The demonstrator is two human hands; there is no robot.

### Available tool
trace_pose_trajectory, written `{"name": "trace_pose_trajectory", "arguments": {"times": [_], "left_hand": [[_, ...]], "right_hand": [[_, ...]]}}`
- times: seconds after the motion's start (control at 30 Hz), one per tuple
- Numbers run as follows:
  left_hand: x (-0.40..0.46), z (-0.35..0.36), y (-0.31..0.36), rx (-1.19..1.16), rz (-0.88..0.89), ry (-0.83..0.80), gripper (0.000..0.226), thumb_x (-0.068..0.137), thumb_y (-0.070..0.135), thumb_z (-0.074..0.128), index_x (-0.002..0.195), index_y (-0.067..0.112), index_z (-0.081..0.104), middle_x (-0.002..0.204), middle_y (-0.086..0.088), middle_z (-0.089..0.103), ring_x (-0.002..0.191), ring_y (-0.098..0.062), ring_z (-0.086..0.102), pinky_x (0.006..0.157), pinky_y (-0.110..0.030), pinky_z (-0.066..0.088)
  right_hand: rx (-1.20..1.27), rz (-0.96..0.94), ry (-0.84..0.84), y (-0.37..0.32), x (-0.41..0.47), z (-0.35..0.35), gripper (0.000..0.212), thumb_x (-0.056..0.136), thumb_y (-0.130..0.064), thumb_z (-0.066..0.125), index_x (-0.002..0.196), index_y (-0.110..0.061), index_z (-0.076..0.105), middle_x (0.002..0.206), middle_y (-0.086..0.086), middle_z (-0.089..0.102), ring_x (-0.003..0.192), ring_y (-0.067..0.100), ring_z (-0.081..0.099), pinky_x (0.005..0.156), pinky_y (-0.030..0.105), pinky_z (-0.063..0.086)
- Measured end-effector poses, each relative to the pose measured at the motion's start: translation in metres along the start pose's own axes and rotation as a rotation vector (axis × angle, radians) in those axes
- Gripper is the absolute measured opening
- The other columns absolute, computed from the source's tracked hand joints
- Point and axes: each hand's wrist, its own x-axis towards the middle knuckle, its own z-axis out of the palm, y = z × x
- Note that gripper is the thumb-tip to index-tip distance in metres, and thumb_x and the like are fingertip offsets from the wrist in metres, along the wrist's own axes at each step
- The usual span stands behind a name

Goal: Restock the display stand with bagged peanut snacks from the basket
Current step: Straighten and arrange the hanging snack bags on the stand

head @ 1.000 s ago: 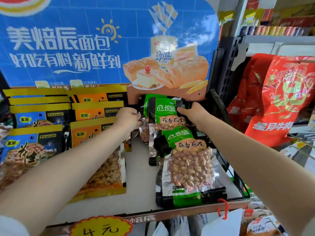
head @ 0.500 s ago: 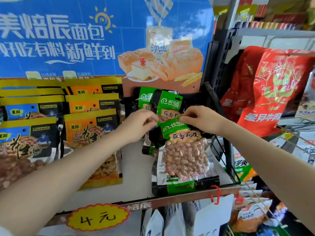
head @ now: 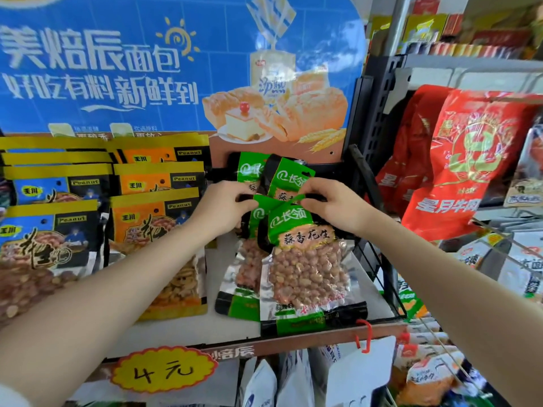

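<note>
While you pinch the front bag point(head: 302, 254) by the top corners of its green header, left hand point(head: 224, 205) on one corner and right hand point(head: 332, 205) on the other, its bottom edge rests on the shelf point(head: 379, 301) at the front lip. Both hands are closed on that header, fingers curled over the fold. To seat it well, I would keep the pull even on both corners so the bag stands leaning back on the green bags point(head: 282, 177) behind it, label facing out and squared with the row. A second green bag sits just left of and behind the front bag, touching it. Left of that, the orange bags point(head: 158, 207) leave a narrow strip of bare shelf. Right of the front bag, the black wire side point(head: 379, 230) is close, so there is little room to slide that way. The basket is not in view.
</note>
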Motion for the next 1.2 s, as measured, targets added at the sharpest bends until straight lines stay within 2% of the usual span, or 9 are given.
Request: {"name": "trace_pose_trajectory", "arguments": {"times": [0.07, 0.23, 0.37, 0.47, 0.57, 0.67, 0.87, 1.03, 1.2], "left_hand": [[0.0, -0.003, -0.003, -0.01, -0.025, 0.015, 0.024, 0.092, 0.025, 0.054, 0.108, 0.009, 0.064, 0.059, 0.003, 0.061, 0.044, -0.002, 0.056, 0.045, -0.01, 0.038], [-0.001, -0.004, -0.009, 0.011, -0.067, 0.03, 0.025, 0.092, 0.024, 0.055, 0.093, 0.004, 0.07, 0.081, -0.01, 0.068, 0.056, -0.016, 0.056, 0.051, -0.03, 0.042], [-0.004, -0.002, -0.016, -0.076, -0.115, 0.045, 0.026, 0.09, 0.022, 0.057, 0.086, -0.001, 0.069, 0.067, -0.016, 0.066, 0.057, -0.02, 0.057, 0.054, -0.031, 0.042], [-0.007, -0.001, -0.015, -0.072, -0.137, 0.028, 0.025, 0.093, 0.026, 0.053, 0.102, 0.005, 0.064, 0.063, -0.001, 0.057, 0.055, -0.017, 0.056, 0.051, -0.028, 0.041], [-0.016, -0.001, -0.016, -0.091, -0.282, -0.02, 0.042, 0.094, 0.04, 0.047, 0.119, 0.006, 0.047, 0.07, 0.0, 0.051, 0.07, -0.03, 0.062, 0.062, -0.038, 0.048], [-0.027, 0.0, -0.02, -0.098, -0.348, -0.053, 0.039, 0.089, 0.051, 0.049, 0.083, 0.012, 0.053, 0.065, -0.013, 0.052, 0.064, -0.034, 0.065, 0.061, -0.035, 0.048], [-0.04, -0.001, -0.022, -0.598, -0.65, -0.152, 0.041, 0.076, 0.042, 0.07, 0.086, 0.005, 0.055, 0.089, -0.006, 0.063, 0.076, -0.017, 0.064, 0.07, -0.03, 0.055], [-0.04, 0.0, -0.014, -0.711, -0.565, -0.15, 0.035, 0.075, 0.023, 0.076, 0.102, 0.009, 0.059, 0.097, -0.006, 0.066, 0.076, -0.014, 0.062, 0.07, -0.027, 0.05], [-0.041, 0.005, -0.005, -0.407, -0.192, -0.004, 0.017, 0.081, 0.022, 0.07, 0.09, 0.011, 0.061, 0.078, -0.01, 0.058, 0.073, -0.026, 0.055, 0.059, -0.03, 0.038]], "right_hand": [[0.005, -0.031, 0.046, -0.009, 0.006, 0.006, 0.004, 0.093, -0.015, 0.05, 0.09, -0.017, 0.052, 0.082, 0.004, 0.057, 0.077, 0.025, 0.055, 0.071, 0.036, 0.041], [-0.17, -0.118, 0.178, -0.022, 0.014, 0.025, 0.02, 0.093, -0.024, 0.04, 0.095, -0.01, 0.054, 0.063, -0.002, 0.049, 0.064, 0.024, 0.054, 0.059, 0.033, 0.033], [-0.561, -0.138, 0.136, -0.014, 0.003, 0.037, 0.074, 0.08, -0.061, 0.015, 0.118, -0.014, 0.057, 0.11, 0.01, 0.059, 0.107, 0.031, 0.051, 0.08, 0.035, 0.032], [-0.552, -0.107, -0.021, -0.013, -0.013, 0.033, 0.095, 0.072, -0.079, 0.018, 0.143, -0.018, 0.031, 0.148, 0.009, 0.031, 0.136, 0.03, 0.024, 0.111, 0.045, 0.02], [-0.171, 0.156, 0.173, -0.009, -0.024, 0.031, 0.077, 0.086, -0.06, 0.044, 0.142, -0.009, 0.029, 0.143, 0.013, 0.034, 0.132, 0.031, 0.031, 0.109, 0.043, 0.027], [0.31, 0.494, 0.143, -0.013, -0.031, 0.027, 0.049, 0.086, -0.045, 0.057, 0.11, -0.003, 0.054, 0.094, 0.01, 0.051, 0.081, 0.021, 0.051, 0.075, 0.039, 0.047], [0.493, 0.468, 0.124, -0.012, -0.033, 0.028, 0.017, 0.082, -0.021, 0.069, 0.073, -0.018, 0.056, 0.072, 0.001, 0.061, 0.065, 0.013, 0.058, 0.069, 0.028, 0.05], [0.564, 0.517, 0.072, -0.01, -0.034, 0.024, 0.015, 0.082, -0.014, 0.068, 0.082, -0.018, 0.053, 0.079, 0.001, 0.064, 0.061, 0.01, 0.063, 0.062, 0.024, 0.05], [0.524, 0.583, 0.11, -0.011, -0.042, 0.027, 0.015, 0.083, -0.01, 0.068, 0.09, -0.013, 0.055, 0.075, 0.001, 0.063, 0.058, 0.009, 0.06, 0.056, 0.023, 0.05]]}}
